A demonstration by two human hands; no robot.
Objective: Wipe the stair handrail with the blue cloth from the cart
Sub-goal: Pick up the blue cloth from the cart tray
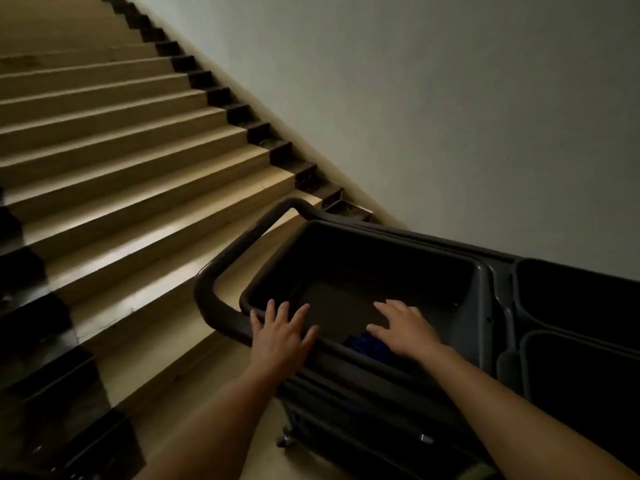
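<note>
A dark grey cleaning cart [485, 292] stands at the foot of the stairs against the wall. In the near corner of its top bin lies the blue cloth [363, 344], mostly hidden under my right hand [405, 329]. That hand reaches into the bin with fingers spread flat just above or on the cloth. My left hand [280, 336] rests with fingers spread on the bin's near rim, beside the cart's push handle [221, 268]. No handrail is in view.
Beige stairs [121, 150] rise ahead and to the left, with dark stepped skirting along the plain wall [450, 98] on the right. Two more dark bins [581, 306] sit at the cart's right end. A cart wheel [285, 439] shows on the floor below.
</note>
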